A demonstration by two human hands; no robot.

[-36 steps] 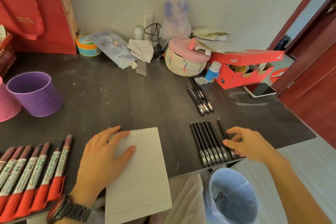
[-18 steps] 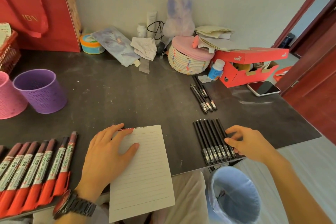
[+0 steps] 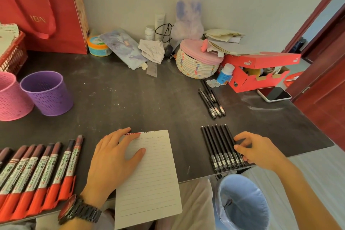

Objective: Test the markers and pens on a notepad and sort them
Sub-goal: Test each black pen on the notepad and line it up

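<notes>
Black pens (image 3: 218,145) tighter together than before

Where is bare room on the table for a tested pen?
Between the purple cup and the far pens, beyond the notepad, the table is bare. Also right of the near pens. The back near the basket is crowded.

bare tabletop (image 3: 141,102) mid-desk, cups (image 3: 46,93) left

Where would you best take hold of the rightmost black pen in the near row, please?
I would pinch the rightmost pen at mid-barrel, coming from its right, where the right hand rests. It lies flat, pressed against its neighbours in the row, so only its right side and top are free for the fingers.
</notes>
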